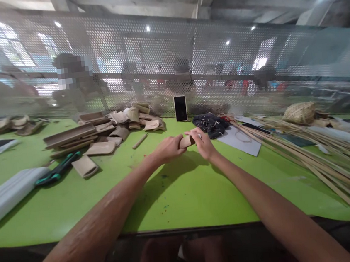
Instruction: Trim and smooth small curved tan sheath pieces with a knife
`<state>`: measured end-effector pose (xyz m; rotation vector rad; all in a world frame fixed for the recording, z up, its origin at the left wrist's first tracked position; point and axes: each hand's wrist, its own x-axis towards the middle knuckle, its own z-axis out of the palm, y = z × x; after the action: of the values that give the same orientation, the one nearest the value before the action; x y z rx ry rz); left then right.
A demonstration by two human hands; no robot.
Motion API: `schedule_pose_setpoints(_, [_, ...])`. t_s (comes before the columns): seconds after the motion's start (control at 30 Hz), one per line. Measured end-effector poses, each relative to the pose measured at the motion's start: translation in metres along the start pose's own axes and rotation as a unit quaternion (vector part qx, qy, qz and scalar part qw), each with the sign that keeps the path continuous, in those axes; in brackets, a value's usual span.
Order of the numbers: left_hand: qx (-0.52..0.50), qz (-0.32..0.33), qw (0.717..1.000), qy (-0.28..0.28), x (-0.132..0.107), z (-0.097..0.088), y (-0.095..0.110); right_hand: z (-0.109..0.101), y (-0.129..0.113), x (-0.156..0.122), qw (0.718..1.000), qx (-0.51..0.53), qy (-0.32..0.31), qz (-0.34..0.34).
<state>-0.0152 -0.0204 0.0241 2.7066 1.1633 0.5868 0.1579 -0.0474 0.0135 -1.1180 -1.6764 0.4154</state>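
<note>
A short, light-brown piece of bamboo [186,142] is held above the green table between my two hands. My left hand [170,147] is closed round its left end. Its right end is gripped by my right hand [204,143], with the fingers over the top. My fingers hide part of the piece. Beyond my left hand a thin bamboo stick [140,141] lies on the table. Just behind my right hand sits a dark cloth bundle [210,124].
Split bamboo pieces [69,136] are heaped at the back left, near a green-and-black handled tool [58,170] and a white block [14,191]. A phone [180,108] stands upright against the perforated screen [141,47]. Long bamboo strips [309,154] cover the right side.
</note>
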Motion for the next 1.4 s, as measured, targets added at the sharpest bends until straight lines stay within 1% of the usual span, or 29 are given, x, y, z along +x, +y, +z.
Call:
schedule_pose_setpoints(0.17, [0.034, -0.008, 0.999, 0.031, 0.002, 0.008, -0.001, -0.003, -0.001, 0.001, 1.000, -0.005, 0.004, 0.013])
schedule_pose_setpoints(0.27, [0.038, 0.001, 0.999, 0.018, 0.003, 0.010, 0.001, -0.004, 0.000, 0.002, 0.999, -0.054, 0.000, 0.010])
schedule_pose_setpoints(0.4, [0.058, 0.006, 0.998, 0.003, 0.004, 0.008, 0.000, -0.003, 0.000, 0.001, 0.990, -0.133, 0.021, -0.036])
schedule_pose_setpoints(0.47, [0.073, 0.003, 0.997, 0.004, 0.004, 0.005, -0.002, -0.003, -0.001, 0.000, 0.989, -0.135, 0.031, -0.052])
schedule_pose_setpoints(0.53, [0.081, -0.004, 0.997, 0.001, 0.004, 0.001, -0.005, -0.003, -0.001, -0.001, 0.990, -0.130, 0.011, -0.054])
schedule_pose_setpoints(0.6, [0.087, -0.012, 0.996, -0.003, 0.005, -0.002, -0.007, -0.003, 0.001, -0.001, 0.991, -0.123, -0.027, -0.043])
schedule_pose_setpoints(0.67, [0.100, -0.019, 0.995, -0.010, 0.005, -0.004, -0.009, -0.003, 0.003, -0.001, 0.991, -0.119, -0.050, -0.022])
schedule_pose_setpoints(0.73, [0.117, -0.019, 0.993, -0.021, 0.006, -0.004, -0.009, -0.003, 0.007, -0.001, 0.991, -0.124, -0.058, -0.007])
schedule_pose_setpoints(0.83, [0.132, -0.014, 0.991, -0.022, 0.007, -0.003, -0.010, -0.003, 0.009, -0.002, 0.990, -0.128, -0.063, -0.010])
schedule_pose_setpoints(0.97, [0.140, -0.004, 0.990, -0.019, 0.008, -0.002, -0.010, -0.003, 0.007, -0.001, 0.992, -0.108, -0.064, -0.021])
schedule_pose_setpoints(1.13, [0.162, 0.008, 0.986, -0.033, 0.009, -0.004, -0.007, 0.004, 0.009, -0.003, 0.989, -0.132, -0.059, 0.017])
schedule_pose_setpoints(1.3, [0.153, 0.006, 0.987, -0.037, 0.008, -0.006, -0.004, 0.006, 0.005, -0.006, 0.984, -0.170, -0.043, -0.020])
schedule_pose_setpoints(1.4, [0.142, 0.001, 0.990, -0.028, 0.009, -0.006, -0.004, 0.007, 0.006, -0.004, 0.987, -0.155, -0.029, -0.030])
